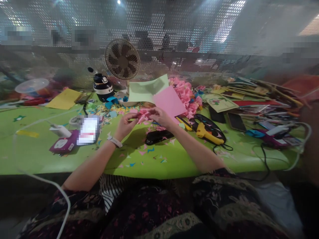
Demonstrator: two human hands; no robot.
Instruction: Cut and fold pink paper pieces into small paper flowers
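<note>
Fingertips of the left hand (127, 124) and right hand (160, 117) pinch opposite sides of a pink paper piece (144, 115) over the table (179, 164), probably to steady its folds. Finished-looking pink flowers (184, 93) sit heaped far right, perhaps to avoid crushing; the yellow glue gun (208, 134) lies right, seemingly within reach.

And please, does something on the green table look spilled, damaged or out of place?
Yes, untidy rather than damaged: small coloured paper scraps lie loose over the green tabletop, densest beyond the left hand, rather than gathered together. A slack white cable at left trails past the table's front edge. Nothing looks clearly broken.
</note>
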